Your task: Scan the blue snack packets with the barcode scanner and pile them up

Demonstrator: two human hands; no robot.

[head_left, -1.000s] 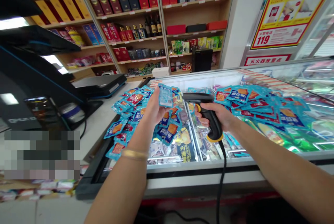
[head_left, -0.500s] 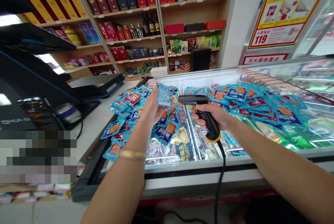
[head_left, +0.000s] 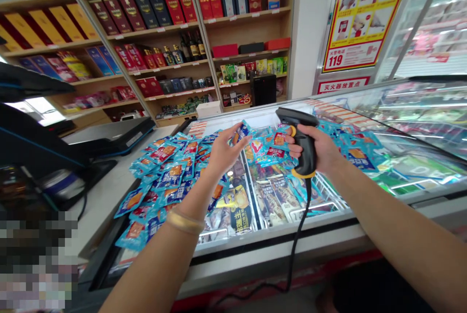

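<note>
My left hand (head_left: 223, 153), with a gold bracelet on its wrist, holds a small blue snack packet (head_left: 241, 132) between thumb and fingers. My right hand (head_left: 321, 150) is wrapped round the handle of a black and yellow barcode scanner (head_left: 305, 145), whose head points left and whose cable hangs down. Left of my left hand, a heap of blue snack packets (head_left: 171, 174) lies on the freezer's glass top. More packets (head_left: 275, 140) lie between my hands, and others (head_left: 359, 155) sit beyond my right hand.
Beneath the glass, the chest freezer (head_left: 273, 240) holds packaged goods. A counter (head_left: 105, 189) with a scale (head_left: 120, 135) and a dark terminal (head_left: 40, 142) stands at left. Shelves of boxes (head_left: 153, 9) and bottles line the back wall. The scanner's cable (head_left: 297, 235) crosses the freezer's front edge.
The view has shifted right. My left hand has turned the packet, now showing its dark blue printed side. My right hand and the scanner have moved right, farther from the packet.
</note>
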